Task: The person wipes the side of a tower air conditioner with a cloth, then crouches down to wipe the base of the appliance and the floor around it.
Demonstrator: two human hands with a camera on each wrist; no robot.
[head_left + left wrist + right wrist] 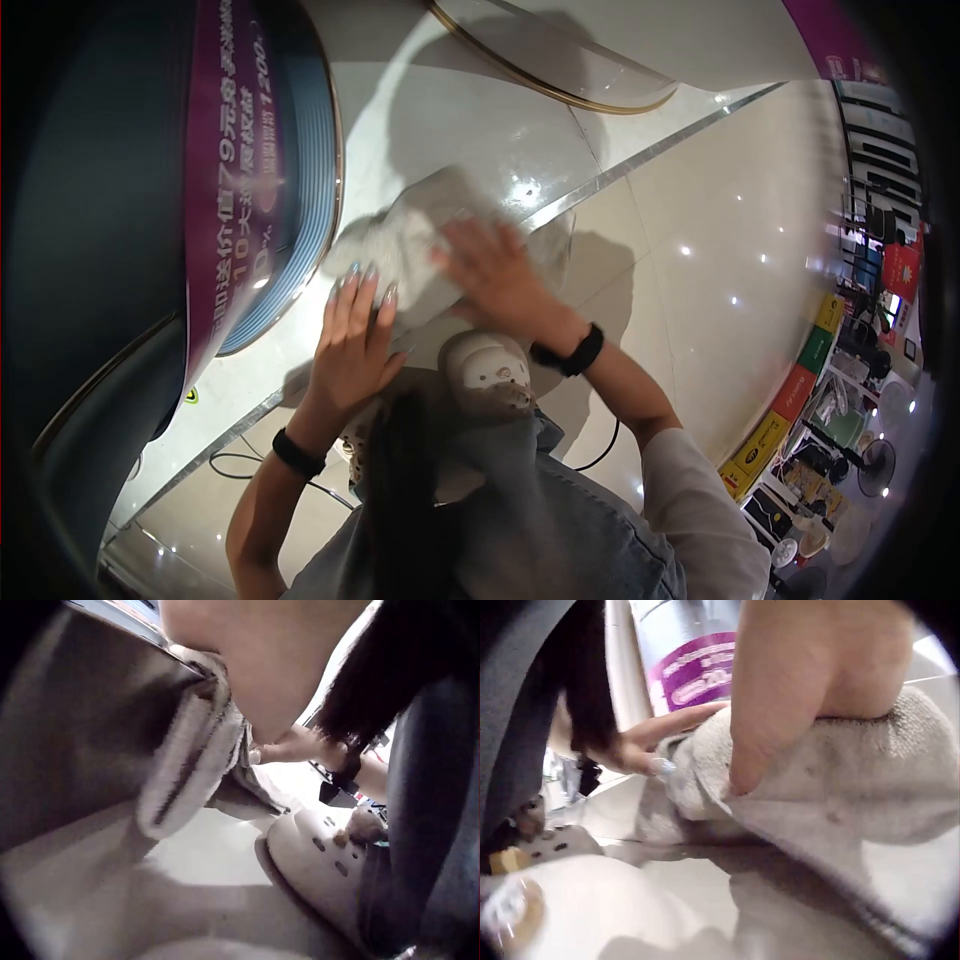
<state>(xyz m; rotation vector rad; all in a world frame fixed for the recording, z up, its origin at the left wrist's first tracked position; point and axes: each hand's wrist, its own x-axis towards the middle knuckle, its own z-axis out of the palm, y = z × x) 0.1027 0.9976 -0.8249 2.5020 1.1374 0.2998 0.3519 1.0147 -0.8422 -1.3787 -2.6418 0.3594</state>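
A pale grey terry cloth (380,250) lies bunched and folded on the glossy floor in front of the crouching person. My left hand (352,335), fingers straight, rests on its near left edge. Blurred by motion, my right hand (495,270) lies over the cloth's right part with its fingers spread. In the right wrist view the thumb (750,769) presses against the fabric (855,772), and a loose corner trails toward the camera. The left wrist view shows thick folds of the cloth (191,761) under the left palm; that hand's fingertips are hidden there.
A rounded dark stand with a purple printed banner (225,200) rises at the left. A gold-rimmed curved base (560,95) stands ahead. A metal strip (600,187) crosses the floor. The person's white clog (307,844) is close behind the cloth. Shelves with goods (830,430) line the right.
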